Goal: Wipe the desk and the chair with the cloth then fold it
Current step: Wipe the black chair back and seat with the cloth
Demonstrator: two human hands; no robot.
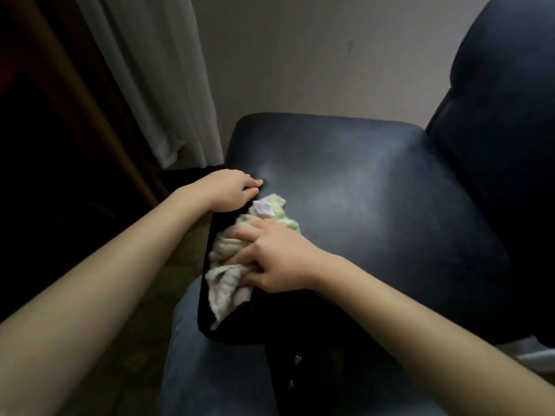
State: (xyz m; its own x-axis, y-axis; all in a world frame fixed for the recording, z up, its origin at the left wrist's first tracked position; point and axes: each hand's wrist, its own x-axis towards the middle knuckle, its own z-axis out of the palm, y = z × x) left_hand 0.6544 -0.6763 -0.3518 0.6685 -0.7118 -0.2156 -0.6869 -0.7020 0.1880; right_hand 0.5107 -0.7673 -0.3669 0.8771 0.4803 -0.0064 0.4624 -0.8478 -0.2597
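Leftmost, dark brown woodwork (pixel 60 115) is standing in deep shadow, too dim for me to tell what it is. Beside it a pale curtain (pixel 150 85) is hanging in long folds, ending just behind the chair's left corner. A plain grey wall (pixel 300 55) is filling the top of the view behind it. Below the curtain, a strip of dull, patterned floor (pixel 144 310) is showing between my forearm and my knee.

My left hand (pixel 231 187) is reaching to the left edge of the chair (pixel 375 205), its fingers curled and gripping that edge, knuckles up. Just to its right the cloth (pixel 228 283) is lying bunched on the seat's left front edge, whitish with a touch of pale green, one end drooping over the side and a small white tag (pixel 264 209) sticking up at the far end. My right hand (pixel 276 256) is lying on top of it, fingers spread and fairly straight, pressing it against the seat rather than closing round it.

Rightward, the dark blue seat is catching a soft sheen across its middle. Its padded back (pixel 495 115) is rising along the right edge. My leg (pixel 210 370), in blue jeans, is sitting just under the seat's front.
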